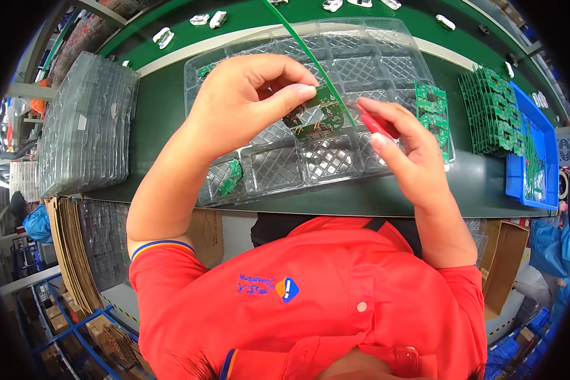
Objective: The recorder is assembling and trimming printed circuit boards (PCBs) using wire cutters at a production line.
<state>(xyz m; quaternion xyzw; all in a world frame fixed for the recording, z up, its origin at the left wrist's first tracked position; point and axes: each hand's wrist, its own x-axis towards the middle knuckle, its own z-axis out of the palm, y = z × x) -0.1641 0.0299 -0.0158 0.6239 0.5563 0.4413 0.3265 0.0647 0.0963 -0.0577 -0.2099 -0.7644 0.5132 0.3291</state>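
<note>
From my remote post, my left hand (234, 111) pinches the circuit board (331, 116) above the clear tray (273, 170), a red tool (375, 123) beside it in my right hand's (418, 151) closed fingers, seemingly for board work needing steady support next.

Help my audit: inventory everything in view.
Workbench: one, green, centre.
Compartment tray: one, clear, workbench.
Held circuit board: one, green, over tray.
Strip: one, green, over tray.
Tool: one, red, over tray.
Loose boards: two, green, tray's left.
Board panels: unclear, green, tray's right.
Standing boards: many, green, right.
Bin: one, blue, right end.
Tray stack: one, clear, left.
Devices: several, white, far side.
Cardboard sheets: several, brown, lower left.
Box: one, brown, lower right.
Shirt: one, red, bottom.
Left hand, right hand: two, bare, over tray.
</note>
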